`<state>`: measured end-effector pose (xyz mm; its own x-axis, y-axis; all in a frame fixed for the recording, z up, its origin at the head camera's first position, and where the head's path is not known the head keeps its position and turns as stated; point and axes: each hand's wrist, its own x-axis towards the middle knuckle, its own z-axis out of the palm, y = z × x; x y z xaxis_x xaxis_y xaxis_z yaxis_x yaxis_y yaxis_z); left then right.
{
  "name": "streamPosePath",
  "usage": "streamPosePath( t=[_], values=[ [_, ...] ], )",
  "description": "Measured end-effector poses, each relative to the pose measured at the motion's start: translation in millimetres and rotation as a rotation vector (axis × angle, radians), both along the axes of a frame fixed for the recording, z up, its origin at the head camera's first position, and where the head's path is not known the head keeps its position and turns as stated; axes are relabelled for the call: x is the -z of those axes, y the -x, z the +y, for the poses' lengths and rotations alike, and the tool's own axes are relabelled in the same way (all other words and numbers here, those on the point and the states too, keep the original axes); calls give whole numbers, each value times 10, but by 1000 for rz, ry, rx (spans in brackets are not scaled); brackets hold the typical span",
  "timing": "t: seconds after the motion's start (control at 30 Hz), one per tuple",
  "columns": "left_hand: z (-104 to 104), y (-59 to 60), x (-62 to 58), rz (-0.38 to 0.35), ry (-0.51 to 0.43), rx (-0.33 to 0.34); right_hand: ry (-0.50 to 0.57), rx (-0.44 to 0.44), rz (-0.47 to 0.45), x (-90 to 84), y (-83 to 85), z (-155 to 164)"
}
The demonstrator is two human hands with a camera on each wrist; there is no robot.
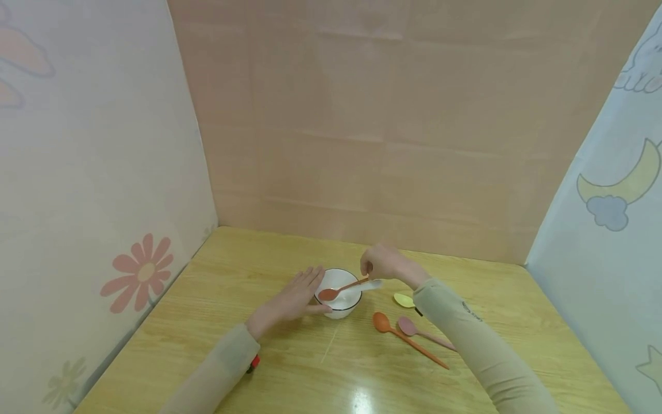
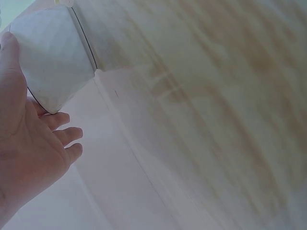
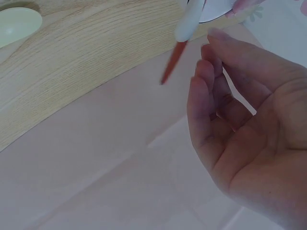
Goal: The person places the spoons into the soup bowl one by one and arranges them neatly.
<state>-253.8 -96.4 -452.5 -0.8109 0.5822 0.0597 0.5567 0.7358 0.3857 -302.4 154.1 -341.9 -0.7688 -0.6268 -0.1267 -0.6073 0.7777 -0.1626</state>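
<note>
A white bowl (image 1: 345, 313) stands on the wooden table (image 1: 233, 270). A red spoon (image 1: 336, 291) and a white spoon (image 1: 373, 284) lie in it, handles pointing right over the rim. My left hand (image 1: 292, 300) lies flat against the bowl's left side with straight fingers. In the left wrist view the thumb of the left hand (image 2: 29, 148) touches the bowl (image 2: 53, 52). My right hand (image 1: 374, 265) hovers just above the handle ends. In the right wrist view the right hand (image 3: 244, 124) is loosely curled and holds nothing, apart from the red handle (image 3: 171, 64) and the white handle (image 3: 189, 21).
A yellow spoon (image 1: 403, 299), an orange spoon (image 1: 403, 336) and a pink spoon (image 1: 421, 332) lie on the table right of the bowl, under my right forearm. Patterned panels wall the table on the left, back and right. A small red thing (image 1: 254, 362) shows at my left sleeve.
</note>
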Motion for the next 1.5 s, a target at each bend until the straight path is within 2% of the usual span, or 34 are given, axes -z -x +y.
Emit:
streamPosePath(
  t=[0.4,1.03,1.27,1.5],
  values=[
    [-21,23,48,6,-10,8,54,2,-27,-83,-26,79],
    [-26,29,43,18,-8,8,143,5,23,-149,-126,492],
    [-38,32,53,15,-9,12,169,24,28,-117,-186,637],
    [-36,26,35,10,-18,12,236,20,-7,-49,-227,791]
  ],
)
